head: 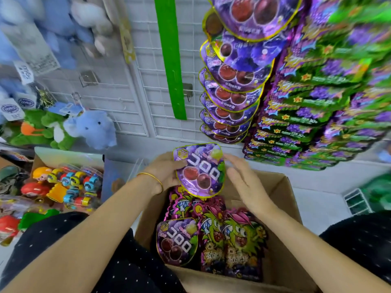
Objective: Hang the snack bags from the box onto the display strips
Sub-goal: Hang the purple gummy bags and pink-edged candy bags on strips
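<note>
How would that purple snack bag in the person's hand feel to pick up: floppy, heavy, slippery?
Probably light: the left hand holds the purple bag by one edge. Likely fairly stiff, since it stands flat without drooping. Its glossy film looks slippery, so a firm pinch seems wise.

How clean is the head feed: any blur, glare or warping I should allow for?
Head view: the held purple bag and the box are sharp; the green-and-purple bags at upper right are smeared by motion blur; the hung purple bags show foil glare; wide-angle warping bends the green strip and the wire grid; lighting is even, without hard shadows.
</note>
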Action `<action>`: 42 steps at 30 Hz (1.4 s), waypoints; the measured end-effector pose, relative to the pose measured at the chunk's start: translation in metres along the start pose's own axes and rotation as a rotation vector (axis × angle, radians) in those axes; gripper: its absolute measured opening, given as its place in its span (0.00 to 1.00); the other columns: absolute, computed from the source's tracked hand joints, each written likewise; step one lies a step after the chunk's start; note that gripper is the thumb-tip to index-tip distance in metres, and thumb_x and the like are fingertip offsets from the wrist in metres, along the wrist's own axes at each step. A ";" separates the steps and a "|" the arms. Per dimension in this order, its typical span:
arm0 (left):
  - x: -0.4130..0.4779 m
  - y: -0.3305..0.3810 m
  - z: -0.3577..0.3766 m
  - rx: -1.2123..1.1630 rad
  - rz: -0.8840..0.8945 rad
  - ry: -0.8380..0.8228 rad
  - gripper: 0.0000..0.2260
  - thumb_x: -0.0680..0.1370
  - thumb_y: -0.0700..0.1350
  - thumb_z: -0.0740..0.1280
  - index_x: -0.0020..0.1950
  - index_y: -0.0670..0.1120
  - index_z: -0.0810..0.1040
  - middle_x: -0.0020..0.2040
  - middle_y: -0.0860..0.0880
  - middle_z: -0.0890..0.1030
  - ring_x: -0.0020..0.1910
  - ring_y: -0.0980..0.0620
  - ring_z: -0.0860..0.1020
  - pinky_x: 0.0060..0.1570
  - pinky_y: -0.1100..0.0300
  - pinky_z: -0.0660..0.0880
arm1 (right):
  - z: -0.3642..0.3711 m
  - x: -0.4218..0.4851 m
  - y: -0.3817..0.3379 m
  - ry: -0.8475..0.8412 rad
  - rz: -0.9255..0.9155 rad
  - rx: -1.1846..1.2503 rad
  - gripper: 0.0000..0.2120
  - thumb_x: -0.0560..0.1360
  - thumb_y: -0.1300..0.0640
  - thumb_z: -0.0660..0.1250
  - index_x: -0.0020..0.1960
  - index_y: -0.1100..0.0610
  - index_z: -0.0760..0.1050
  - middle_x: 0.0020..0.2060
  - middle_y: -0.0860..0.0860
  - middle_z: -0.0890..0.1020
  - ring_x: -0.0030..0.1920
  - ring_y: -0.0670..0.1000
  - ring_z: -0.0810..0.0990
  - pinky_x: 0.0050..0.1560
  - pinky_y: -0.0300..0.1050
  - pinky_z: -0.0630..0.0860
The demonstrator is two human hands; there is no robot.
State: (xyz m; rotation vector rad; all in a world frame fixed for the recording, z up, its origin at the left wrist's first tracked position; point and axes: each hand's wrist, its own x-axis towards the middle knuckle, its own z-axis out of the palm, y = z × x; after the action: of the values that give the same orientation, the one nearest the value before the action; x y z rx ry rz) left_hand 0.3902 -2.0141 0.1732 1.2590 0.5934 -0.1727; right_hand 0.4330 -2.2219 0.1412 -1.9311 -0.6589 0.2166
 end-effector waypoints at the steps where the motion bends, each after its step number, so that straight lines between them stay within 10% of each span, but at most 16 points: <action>1: -0.004 0.002 0.007 -0.014 0.034 -0.058 0.09 0.77 0.34 0.60 0.48 0.46 0.76 0.32 0.52 0.84 0.29 0.56 0.81 0.30 0.61 0.80 | -0.009 0.001 -0.007 0.064 0.095 0.104 0.21 0.79 0.44 0.56 0.70 0.49 0.62 0.63 0.42 0.69 0.63 0.37 0.66 0.61 0.26 0.62; 7: -0.022 0.024 0.048 -0.152 0.157 -0.302 0.13 0.76 0.33 0.59 0.57 0.43 0.76 0.47 0.46 0.84 0.40 0.50 0.83 0.43 0.54 0.80 | -0.055 0.026 -0.051 0.234 0.048 0.257 0.07 0.79 0.61 0.60 0.46 0.55 0.76 0.39 0.45 0.77 0.38 0.37 0.75 0.41 0.29 0.69; 12: -0.038 0.112 0.070 0.057 0.492 -0.088 0.09 0.75 0.37 0.64 0.55 0.45 0.75 0.51 0.45 0.80 0.43 0.54 0.79 0.46 0.59 0.78 | -0.106 0.050 -0.112 0.307 -0.165 0.115 0.13 0.78 0.60 0.62 0.35 0.54 0.70 0.31 0.47 0.69 0.32 0.40 0.66 0.34 0.33 0.64; 19: -0.053 0.299 0.136 0.283 1.127 0.198 0.13 0.76 0.37 0.65 0.60 0.37 0.73 0.43 0.51 0.76 0.37 0.64 0.74 0.38 0.72 0.70 | -0.182 0.105 -0.203 0.588 -0.431 -0.071 0.10 0.76 0.58 0.65 0.57 0.53 0.75 0.45 0.44 0.78 0.47 0.47 0.77 0.51 0.42 0.72; 30: -0.035 0.370 0.179 0.218 0.981 0.127 0.13 0.68 0.52 0.67 0.40 0.43 0.78 0.43 0.40 0.76 0.42 0.46 0.72 0.43 0.52 0.69 | -0.209 0.186 -0.276 0.659 -0.584 -0.297 0.08 0.72 0.62 0.65 0.51 0.57 0.75 0.49 0.53 0.81 0.51 0.55 0.78 0.55 0.54 0.73; 42: -0.053 0.371 0.180 0.184 0.947 0.074 0.11 0.76 0.41 0.66 0.34 0.47 0.71 0.14 0.56 0.69 0.14 0.61 0.67 0.17 0.74 0.62 | -0.208 0.209 -0.288 0.678 -0.539 -0.441 0.11 0.75 0.63 0.62 0.56 0.57 0.76 0.54 0.56 0.78 0.55 0.56 0.75 0.54 0.48 0.69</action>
State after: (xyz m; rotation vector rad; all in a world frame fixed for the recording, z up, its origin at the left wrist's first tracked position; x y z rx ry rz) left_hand 0.5670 -2.0737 0.5448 1.6061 -0.0040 0.6223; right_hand 0.5961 -2.1834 0.5182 -1.9721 -0.7627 -0.9485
